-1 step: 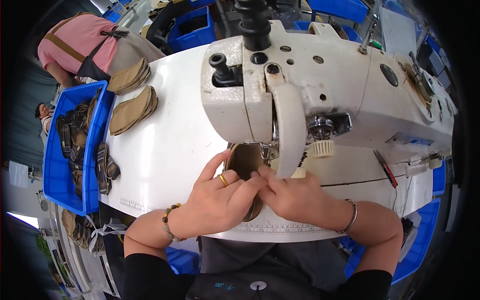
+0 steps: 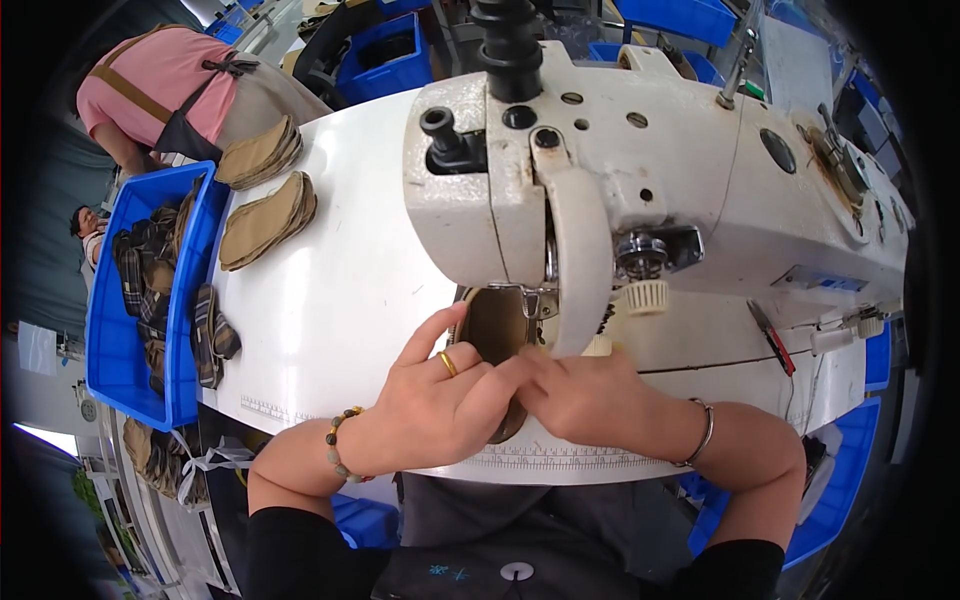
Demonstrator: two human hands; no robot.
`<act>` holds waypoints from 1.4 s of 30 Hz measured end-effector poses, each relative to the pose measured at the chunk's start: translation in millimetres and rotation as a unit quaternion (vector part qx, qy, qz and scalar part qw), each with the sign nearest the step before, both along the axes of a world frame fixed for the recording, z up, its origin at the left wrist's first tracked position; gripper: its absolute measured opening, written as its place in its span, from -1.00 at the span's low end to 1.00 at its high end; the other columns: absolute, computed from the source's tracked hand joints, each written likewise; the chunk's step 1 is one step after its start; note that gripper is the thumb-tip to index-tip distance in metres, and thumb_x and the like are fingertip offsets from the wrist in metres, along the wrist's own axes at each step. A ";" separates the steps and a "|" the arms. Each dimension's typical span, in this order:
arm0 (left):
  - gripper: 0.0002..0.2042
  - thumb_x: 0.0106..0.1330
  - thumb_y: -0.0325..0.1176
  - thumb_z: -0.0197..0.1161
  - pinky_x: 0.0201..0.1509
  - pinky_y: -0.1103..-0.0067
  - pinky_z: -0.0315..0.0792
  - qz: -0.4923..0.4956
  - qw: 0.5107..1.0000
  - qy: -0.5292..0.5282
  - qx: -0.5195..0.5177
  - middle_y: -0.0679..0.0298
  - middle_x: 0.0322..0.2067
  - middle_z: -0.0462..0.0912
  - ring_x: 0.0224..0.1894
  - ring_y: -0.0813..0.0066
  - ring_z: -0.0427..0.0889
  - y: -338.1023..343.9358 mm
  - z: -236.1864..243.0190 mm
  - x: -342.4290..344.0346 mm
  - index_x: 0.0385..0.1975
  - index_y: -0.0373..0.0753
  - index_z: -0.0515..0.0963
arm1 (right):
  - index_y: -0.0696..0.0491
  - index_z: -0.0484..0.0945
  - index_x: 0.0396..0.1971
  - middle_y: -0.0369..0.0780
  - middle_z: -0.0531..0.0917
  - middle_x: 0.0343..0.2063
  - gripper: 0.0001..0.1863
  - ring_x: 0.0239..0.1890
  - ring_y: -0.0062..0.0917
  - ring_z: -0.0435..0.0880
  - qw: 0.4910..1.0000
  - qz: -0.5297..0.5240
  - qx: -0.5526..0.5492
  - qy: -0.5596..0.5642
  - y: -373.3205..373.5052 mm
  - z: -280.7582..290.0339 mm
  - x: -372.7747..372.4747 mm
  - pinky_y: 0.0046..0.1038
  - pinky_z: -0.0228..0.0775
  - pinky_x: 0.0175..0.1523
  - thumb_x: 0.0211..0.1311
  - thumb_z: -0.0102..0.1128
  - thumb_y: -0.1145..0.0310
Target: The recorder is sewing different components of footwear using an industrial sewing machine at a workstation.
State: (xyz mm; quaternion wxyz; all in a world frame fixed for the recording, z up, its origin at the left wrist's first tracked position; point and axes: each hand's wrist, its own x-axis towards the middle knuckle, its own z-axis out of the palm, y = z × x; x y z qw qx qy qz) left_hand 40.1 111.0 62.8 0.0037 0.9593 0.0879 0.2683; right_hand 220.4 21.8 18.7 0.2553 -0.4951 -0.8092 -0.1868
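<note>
Under the needle area of the white sewing machine (image 2: 450, 220) lies a brown, sole-shaped fabric shoe piece (image 2: 495, 325) with a raised edge. My left hand (image 2: 445, 400), wearing a gold ring, is closed on its near left part, with the index finger stretched along the left edge. My right hand (image 2: 585, 390) is closed in a pinch at the piece's right edge, just below the presser foot (image 2: 538, 302). The fingertips of both hands meet over the piece and hide its middle. Its near end shows below them.
Two stacks of tan sole-shaped pieces (image 2: 268, 222) lie at the table's left. Beside them stands a blue bin (image 2: 180, 400) of plaid pieces, with a few plaid pieces (image 2: 213, 338) next to it. Red-handled snips (image 2: 772, 338) lie at right. A person in pink (image 2: 170, 80) bends over at far left.
My right hand's fingers have shifted very slightly at the shoe piece's edge, and look blurred. The left hand stays nearly in place.
</note>
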 end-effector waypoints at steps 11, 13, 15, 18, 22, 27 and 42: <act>-0.78 0.04 -0.42 0.43 0.11 0.36 0.34 0.041 0.996 0.040 -0.063 0.50 -0.49 0.55 -0.42 0.55 0.49 12.1 13.0 -3.3 -0.28 -0.08 0.67 | 0.04 0.49 -0.67 -0.33 0.46 -0.58 -0.90 -0.64 -0.67 0.41 0.995 0.082 0.055 -0.024 -6.3 5.9 -3.1 -0.62 0.23 -0.58 -0.19 0.20 0.37; -0.77 0.01 -0.41 0.43 0.14 0.34 0.31 0.028 0.995 0.045 -0.080 0.52 -0.44 0.57 -0.36 0.57 0.50 9.9 10.9 -2.9 -0.28 -0.07 0.69 | 0.05 0.50 -0.65 -0.33 0.47 -0.57 -0.91 -0.64 -0.67 0.40 0.994 0.071 0.088 -0.002 -2.7 1.6 -1.0 -0.62 0.21 -0.58 -0.20 0.20 0.38; -0.76 -0.05 -0.40 0.40 0.17 0.32 0.27 0.029 0.996 0.050 -0.071 0.55 -0.40 0.58 -0.30 0.58 0.50 7.0 5.4 -2.3 -0.31 -0.08 0.71 | 0.05 0.51 -0.63 -0.34 0.47 -0.57 -0.91 -0.64 -0.68 0.40 0.990 0.062 0.122 0.021 -1.0 0.5 0.0 -0.63 0.20 -0.58 -0.21 0.20 0.40; -0.76 -0.07 -0.40 0.36 0.17 0.34 0.26 0.021 0.998 0.037 -0.037 0.54 -0.39 0.58 -0.30 0.60 0.50 8.4 -1.3 -0.5 -0.33 -0.08 0.72 | 0.06 0.53 -0.59 -0.34 0.47 -0.56 -0.90 -0.63 -0.69 0.43 0.991 0.070 0.105 0.048 -1.2 2.9 1.6 -0.64 0.18 -0.59 -0.21 0.21 0.41; -0.77 -0.06 -0.40 0.35 0.18 0.32 0.25 0.000 0.999 0.031 -0.036 0.54 -0.39 0.57 -0.29 0.58 0.50 11.6 -8.2 -1.0 -0.33 -0.08 0.72 | 0.07 0.53 -0.59 -0.34 0.48 -0.56 -0.90 -0.64 -0.69 0.41 0.993 0.065 0.092 0.039 -3.9 5.2 3.8 -0.65 0.16 -0.58 -0.21 0.21 0.42; -0.77 -0.05 -0.38 0.34 0.21 0.21 0.20 0.065 0.997 0.044 -0.011 0.54 -0.40 0.55 -0.27 0.59 0.49 8.3 1.0 -3.8 -0.33 -0.07 0.73 | 0.07 0.63 -0.47 -0.24 0.66 -0.42 -0.88 -0.62 -0.66 0.47 0.999 0.043 0.003 -0.014 -17.3 15.2 -8.9 -0.63 0.19 -0.55 0.02 0.27 0.34; -0.75 0.01 -0.34 0.30 0.17 0.12 0.22 0.043 0.991 0.111 -0.054 0.44 -0.40 0.45 -0.24 0.46 0.44 -12.8 -13.2 -0.3 -0.27 -0.18 0.69 | 0.13 0.51 -0.72 0.02 0.68 -0.52 -0.87 -0.73 -0.66 0.44 0.993 0.055 -0.023 -0.106 -32.9 -1.6 -22.6 -0.63 0.09 -0.66 -0.14 0.20 0.42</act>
